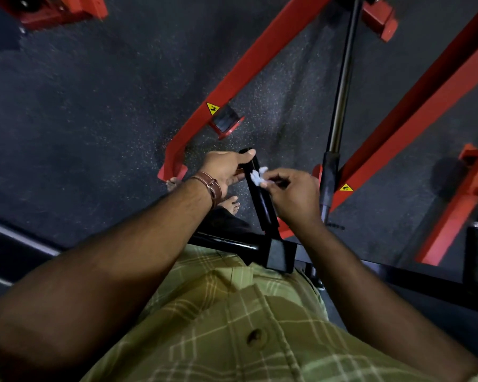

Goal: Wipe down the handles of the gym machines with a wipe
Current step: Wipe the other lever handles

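A black machine handle [260, 199] rises from a black bracket just in front of my waist. My left hand [226, 169], with a brown strap on its wrist, grips the handle's upper end, thumb laid over the tip. My right hand [290, 194] pinches a small crumpled white wipe [257, 176] and holds it against the handle just below my left hand's grip. The lower part of the handle shows between my two hands.
Red steel frame beams [249, 70] of the machine slant across the dark speckled rubber floor [94, 106]. A chrome and black rod [340, 100] stands right of the handle. A black crossbar [398, 279] runs along my waist. My bare feet [231, 202] show below.
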Action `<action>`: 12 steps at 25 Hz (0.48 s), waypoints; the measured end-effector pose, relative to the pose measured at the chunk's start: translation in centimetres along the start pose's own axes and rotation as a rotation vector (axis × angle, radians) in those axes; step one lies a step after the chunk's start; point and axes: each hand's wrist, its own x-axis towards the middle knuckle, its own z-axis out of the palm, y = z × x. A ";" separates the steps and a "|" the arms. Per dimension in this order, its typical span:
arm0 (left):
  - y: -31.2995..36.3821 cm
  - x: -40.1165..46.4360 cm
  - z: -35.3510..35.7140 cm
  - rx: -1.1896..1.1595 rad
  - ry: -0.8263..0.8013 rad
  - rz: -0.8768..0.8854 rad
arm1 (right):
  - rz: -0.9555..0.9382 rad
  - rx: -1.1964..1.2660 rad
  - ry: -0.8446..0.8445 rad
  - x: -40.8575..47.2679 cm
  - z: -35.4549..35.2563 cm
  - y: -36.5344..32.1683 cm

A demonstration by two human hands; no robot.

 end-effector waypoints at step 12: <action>0.1 0.7 -1.7 -0.013 -0.165 -0.155 | -0.268 -0.034 -0.068 1.9 0.1 -0.8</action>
